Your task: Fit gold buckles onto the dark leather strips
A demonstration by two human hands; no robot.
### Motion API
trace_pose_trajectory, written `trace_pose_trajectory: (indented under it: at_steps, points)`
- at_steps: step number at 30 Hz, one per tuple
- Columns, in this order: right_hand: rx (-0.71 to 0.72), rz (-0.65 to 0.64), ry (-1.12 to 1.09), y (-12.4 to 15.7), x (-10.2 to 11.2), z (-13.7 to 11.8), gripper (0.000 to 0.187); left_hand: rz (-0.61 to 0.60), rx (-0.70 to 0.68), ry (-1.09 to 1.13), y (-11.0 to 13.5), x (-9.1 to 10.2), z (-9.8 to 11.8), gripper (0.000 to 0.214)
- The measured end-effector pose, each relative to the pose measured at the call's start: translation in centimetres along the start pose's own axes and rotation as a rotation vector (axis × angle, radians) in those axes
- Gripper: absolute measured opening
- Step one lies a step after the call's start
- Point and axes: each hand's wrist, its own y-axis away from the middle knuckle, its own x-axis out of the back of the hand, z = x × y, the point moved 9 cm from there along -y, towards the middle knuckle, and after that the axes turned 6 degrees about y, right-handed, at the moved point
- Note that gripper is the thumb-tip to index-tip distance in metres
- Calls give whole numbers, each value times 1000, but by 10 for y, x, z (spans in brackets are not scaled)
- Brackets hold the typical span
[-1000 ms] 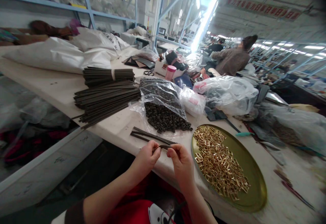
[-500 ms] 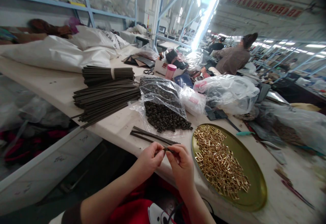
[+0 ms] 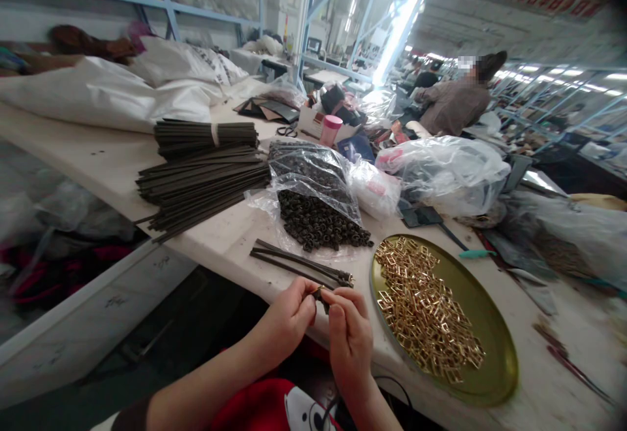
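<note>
Dark strip (image 3: 322, 296) with a glint of gold sits between both hands near the edge of the table (image 3: 230, 241); I cannot make out its full shape. My left hand (image 3: 291, 317) pinches it while my right hand's (image 3: 350, 333) thumb and fingers close on it opposite, probably because so small a piece needs bracing from two sides. Gold buckles (image 3: 431, 313) in the tray (image 3: 497, 352) and black loops (image 3: 321, 225) stand near, I judge, for short reaches.

Red garment (image 3: 245, 411) w/ wht-and-blk cartoon print (image 3: 301, 411) – L sleeve (image 3: 106, 424) wht, dk brown cuff (image 3: 131, 416)
</note>
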Motion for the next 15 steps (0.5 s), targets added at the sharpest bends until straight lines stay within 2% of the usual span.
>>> trace_pose_trajectory:
  at_steps: [4,7,9,11,15]
  points:
    - [-306,3,-251,0,-8,27,14,20,-38,-56,2,-1,6,19]
    - [-623,1,-651,10,-25,49,11,0,-63,-94,3,-4,8,20]
    - [-812,-61,-914,18,-41,54,22,-18,-67,-110,4,-7,7,21]
    - [-888,-182,-1088,23,-53,46,31,-27,-84,-108,5,-7,8,23]
    - [-821,-368,-1181,22,-57,28,32,-95,-167,-55,10,-11,20,25]
